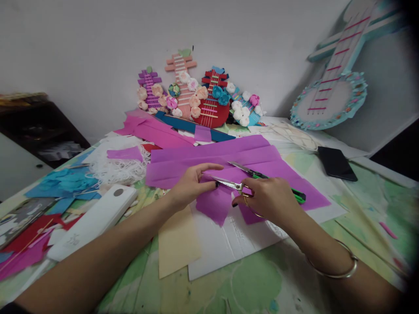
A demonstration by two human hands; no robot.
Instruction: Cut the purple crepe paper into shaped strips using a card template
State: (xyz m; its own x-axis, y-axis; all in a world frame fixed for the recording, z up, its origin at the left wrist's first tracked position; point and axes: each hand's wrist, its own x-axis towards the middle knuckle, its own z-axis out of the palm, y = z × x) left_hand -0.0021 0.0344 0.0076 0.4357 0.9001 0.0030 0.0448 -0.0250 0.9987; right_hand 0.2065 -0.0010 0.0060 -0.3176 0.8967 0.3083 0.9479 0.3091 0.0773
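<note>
your right hand (273,196) is closed on the scissors (237,186), while your left hand (193,185), part open, meets purple paper (214,205) above a white sheet (235,248), pinch unclear; tension it gently, keeping fingertips off the cutting line.

Tabletop (255,283) mottled green and cream; crepe paper (209,152) plain purple; power bank (94,222) white; instrument (212,109) red with striped neck.
</note>
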